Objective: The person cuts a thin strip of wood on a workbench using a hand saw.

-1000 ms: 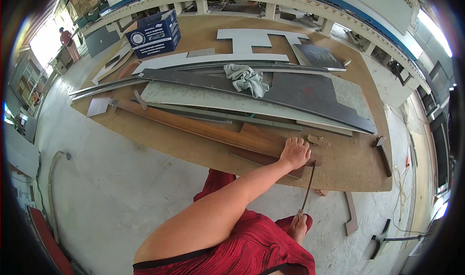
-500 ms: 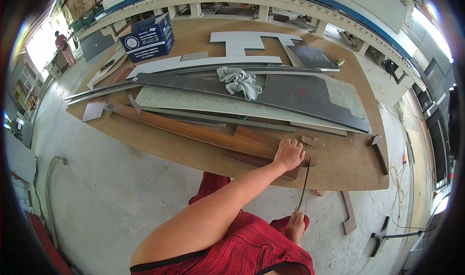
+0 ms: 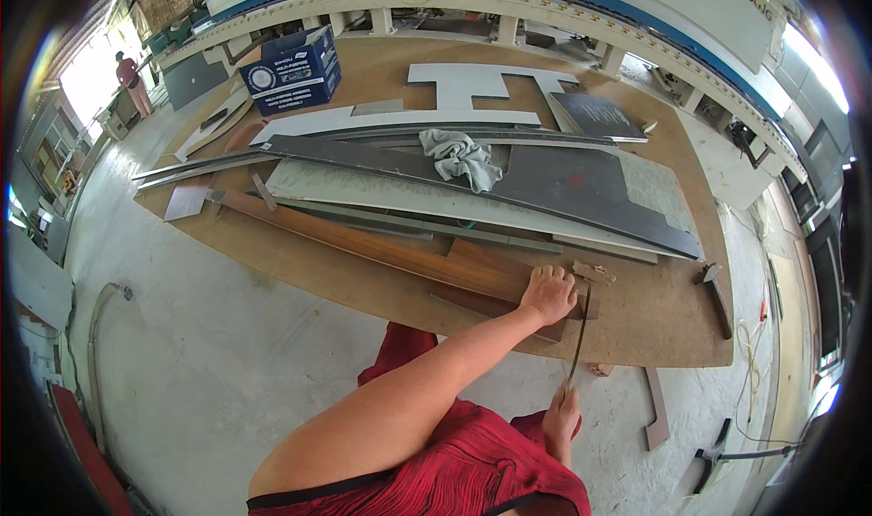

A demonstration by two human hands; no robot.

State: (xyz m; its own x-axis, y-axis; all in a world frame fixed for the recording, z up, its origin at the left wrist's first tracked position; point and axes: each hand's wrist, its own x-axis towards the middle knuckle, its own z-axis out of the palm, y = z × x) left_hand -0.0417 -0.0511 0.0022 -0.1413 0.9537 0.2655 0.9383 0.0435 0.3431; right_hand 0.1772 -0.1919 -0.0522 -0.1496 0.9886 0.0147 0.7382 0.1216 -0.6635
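Note:
My left hand presses down on the right end of a long brown wood-grain board near the table's front edge, its fingers curled over the board. Low at the right, my right hand is closed round the near end of a handsaw, its handle mostly hidden in the fist. The thin saw blade points away from me, nearly edge-on. It crosses the board's end just right of my left hand. Whether the teeth are in a cut cannot be made out. A torn brown scrap lies just beyond the blade.
On the brown table lie a hammer, dark and pale panels, a grey rag and a blue box. A long machine runs behind. On the floor are an offcut and a black stand. Another person stands far left.
The saw and my right hand have moved forward, away from me, across the board's end. My left hand stays on the board. The whole view has shifted slightly.

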